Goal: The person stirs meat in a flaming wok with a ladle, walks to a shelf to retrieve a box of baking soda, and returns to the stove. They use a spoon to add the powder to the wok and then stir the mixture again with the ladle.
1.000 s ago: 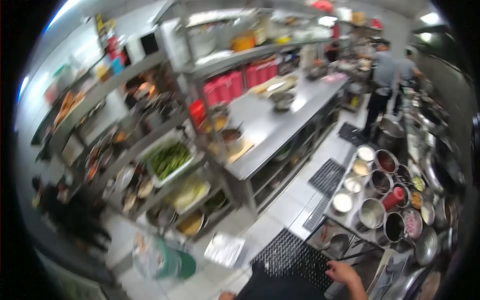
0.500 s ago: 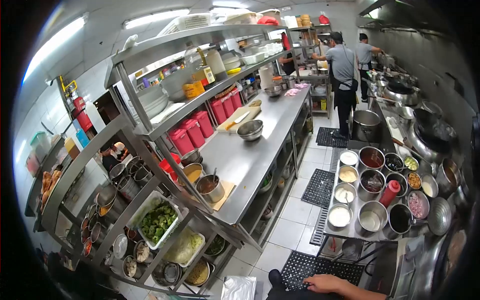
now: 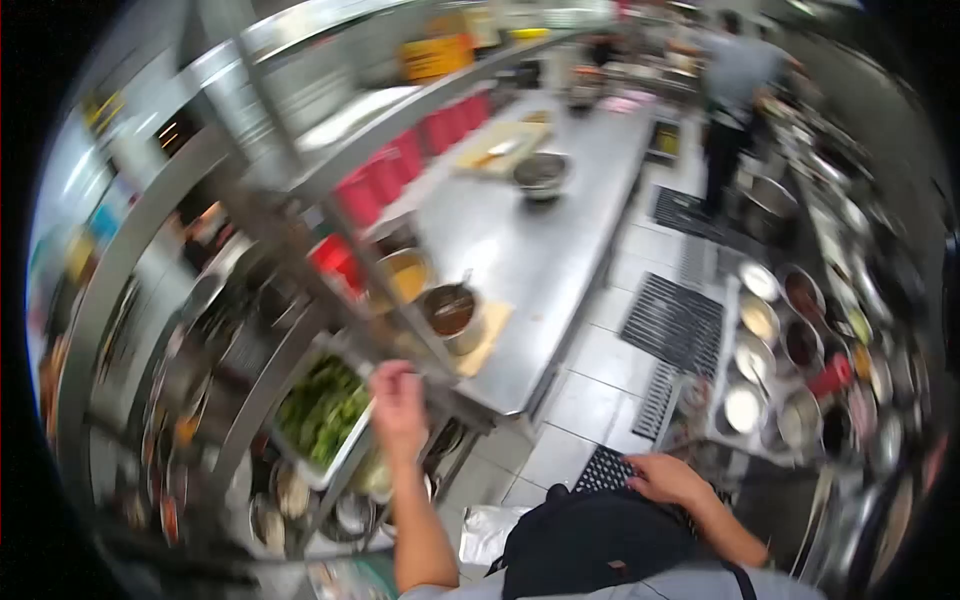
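My left hand [image 3: 398, 398] is raised beside the metal rack, at the right edge of a white tub [image 3: 345, 447] of green leafy vegetables [image 3: 322, 408]. Blur smears its fingers, so I cannot make out whether they touch the tub or the rack post. Just beyond it, a steel pot of dark brown sauce [image 3: 450, 310] stands on a wooden board [image 3: 490, 335]. In front of my dark apron [image 3: 600, 540] hangs my right hand [image 3: 668, 478], fingers loosely bent and apart, with nothing visible in it.
A long steel counter [image 3: 560, 265] carries a metal bowl [image 3: 541, 175]. Several sauce pots and a red squeeze bottle [image 3: 831, 377] fill the right-hand table. Black mats [image 3: 672, 318] lie on the tiled aisle. Farther along stands a person [image 3: 738, 80] in a grey shirt.
My left hand has come into view, up by the vegetable tub. The view has tilted down and turned left, bringing my apron in. My right hand stays low near my body.
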### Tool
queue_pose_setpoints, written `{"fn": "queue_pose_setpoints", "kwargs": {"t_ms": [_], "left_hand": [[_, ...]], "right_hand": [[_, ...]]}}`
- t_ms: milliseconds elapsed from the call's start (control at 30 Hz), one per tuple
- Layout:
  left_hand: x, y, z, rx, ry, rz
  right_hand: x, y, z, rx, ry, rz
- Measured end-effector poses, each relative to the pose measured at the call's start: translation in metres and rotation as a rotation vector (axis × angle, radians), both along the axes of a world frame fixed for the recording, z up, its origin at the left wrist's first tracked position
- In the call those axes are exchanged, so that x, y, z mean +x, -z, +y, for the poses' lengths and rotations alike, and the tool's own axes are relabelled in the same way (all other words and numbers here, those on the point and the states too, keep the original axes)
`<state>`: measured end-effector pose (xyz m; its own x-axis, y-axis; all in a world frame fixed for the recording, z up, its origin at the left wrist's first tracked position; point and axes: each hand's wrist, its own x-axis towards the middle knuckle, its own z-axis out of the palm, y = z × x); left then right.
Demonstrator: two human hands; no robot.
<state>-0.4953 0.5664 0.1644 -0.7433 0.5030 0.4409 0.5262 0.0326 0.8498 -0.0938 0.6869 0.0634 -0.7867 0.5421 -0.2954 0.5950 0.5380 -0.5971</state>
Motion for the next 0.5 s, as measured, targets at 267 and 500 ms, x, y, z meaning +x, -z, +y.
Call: {"fn": "queue_pose_setpoints", "kwargs": {"t_ms": [267,500], "left_hand": [[-0.135,-0.055,0.130,0.209,-0.038,0.077],[-0.166,-0.027,0.161,0.350,-0.059,0.007]], "right_hand": [[-0.037,-0.002,0.005,-0.035,0.061,-0.139],[-0.022,0.012,-0.004,-0.094,0.204,-0.131]]}}
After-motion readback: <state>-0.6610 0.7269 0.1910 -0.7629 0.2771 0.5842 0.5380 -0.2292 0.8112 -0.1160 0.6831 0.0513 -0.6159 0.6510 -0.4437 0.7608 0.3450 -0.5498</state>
